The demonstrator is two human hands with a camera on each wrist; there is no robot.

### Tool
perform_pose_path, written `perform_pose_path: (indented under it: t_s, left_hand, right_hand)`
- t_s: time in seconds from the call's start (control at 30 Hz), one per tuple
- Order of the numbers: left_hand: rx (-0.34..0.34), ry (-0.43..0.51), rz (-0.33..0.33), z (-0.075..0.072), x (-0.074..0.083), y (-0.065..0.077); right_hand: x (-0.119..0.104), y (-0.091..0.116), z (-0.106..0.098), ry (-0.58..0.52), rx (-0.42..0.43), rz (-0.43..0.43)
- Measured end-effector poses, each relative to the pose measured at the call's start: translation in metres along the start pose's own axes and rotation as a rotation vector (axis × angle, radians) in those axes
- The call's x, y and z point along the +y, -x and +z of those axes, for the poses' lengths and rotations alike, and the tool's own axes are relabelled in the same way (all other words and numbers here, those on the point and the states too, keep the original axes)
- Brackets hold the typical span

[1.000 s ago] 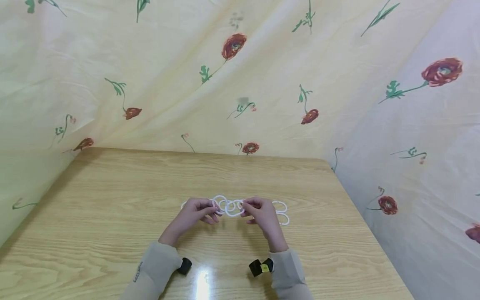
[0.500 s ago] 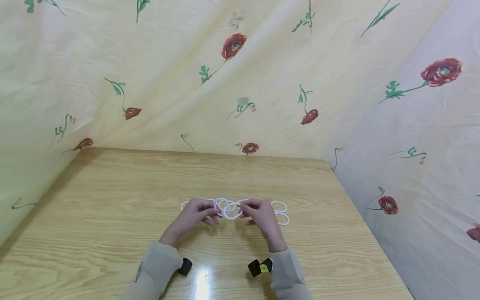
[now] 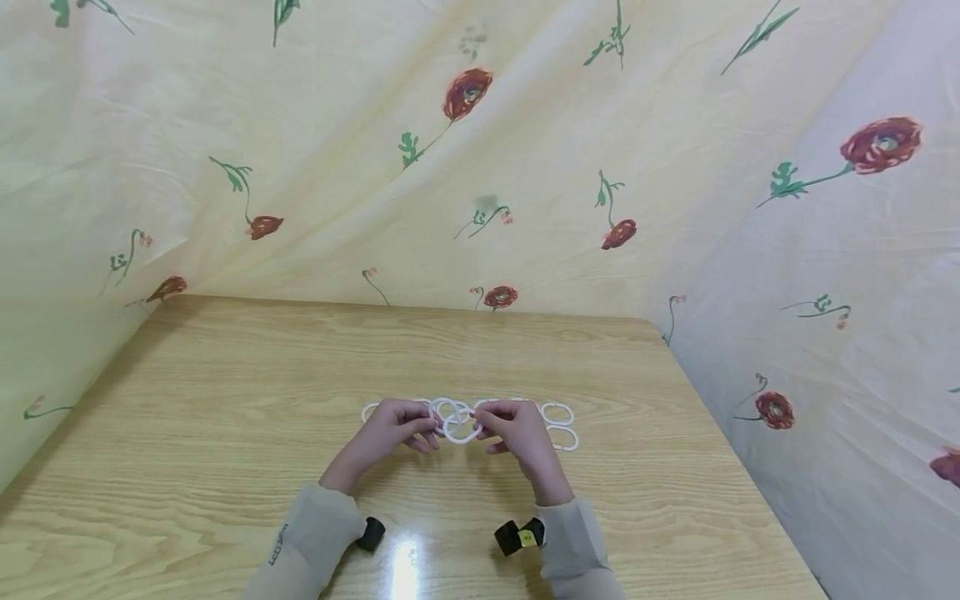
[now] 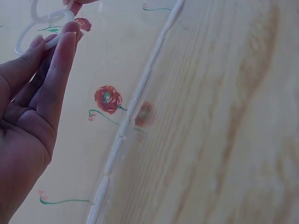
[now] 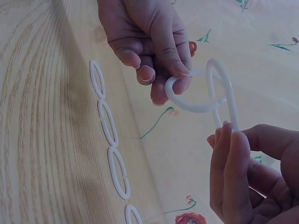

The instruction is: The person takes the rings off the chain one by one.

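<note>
My left hand (image 3: 401, 421) and right hand (image 3: 517, 425) face each other over the middle of the wooden table, fingertips close together. In the right wrist view, thumb and finger of the left hand pinch a white plastic chain link (image 5: 194, 109), lying nearly flat. The right hand (image 5: 238, 172) pinches a second white link (image 5: 229, 91), which stands on edge. These two loops pass through each other between the hands. From the left wrist, the left hand's fingertips (image 4: 70, 28) show at the held link (image 4: 21, 39), partly cut off by the frame's edge.
Several more white oval links (image 5: 114, 175) lie end to end in a row on the table behind the hands. At the right, two links (image 3: 557, 404) lie one in front of the other. A flowered cloth (image 3: 337, 208) hangs behind the table (image 3: 262, 358) and along its sides.
The right hand has shifted slightly left, towards the left hand. The link between the hands has come a little lower and further left. The left hand has barely moved.
</note>
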State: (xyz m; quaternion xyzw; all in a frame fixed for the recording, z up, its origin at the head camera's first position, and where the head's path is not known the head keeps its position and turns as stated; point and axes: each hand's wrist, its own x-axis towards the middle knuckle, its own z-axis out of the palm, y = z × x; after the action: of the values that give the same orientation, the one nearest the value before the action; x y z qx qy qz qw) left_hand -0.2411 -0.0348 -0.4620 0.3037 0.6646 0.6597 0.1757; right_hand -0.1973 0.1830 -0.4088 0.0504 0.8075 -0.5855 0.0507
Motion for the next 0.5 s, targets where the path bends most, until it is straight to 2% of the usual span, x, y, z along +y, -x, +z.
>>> perform_pose_path:
  t_s: [0.13, 0.33, 0.43, 0.5]
  left_hand:
    - [0.001, 0.004, 0.007, -0.0003, 0.0006, 0.0006]
    - [-0.017, 0.001, 0.086, -0.0013, -0.0023, 0.0014]
    - [-0.012, 0.001, 0.072, -0.0013, -0.0021, 0.0018]
    - [-0.003, 0.004, 0.037, -0.0009, -0.0005, 0.0019]
  right_hand:
    - [-0.0002, 0.0002, -0.0010, 0.002, -0.004, 0.002]
    - [-0.0012, 0.0012, -0.0031, -0.003, -0.015, -0.003]
    - [-0.0016, 0.0014, -0.0037, -0.003, -0.021, -0.005]
    - [-0.0020, 0.0016, -0.0038, -0.002, -0.023, -0.003]
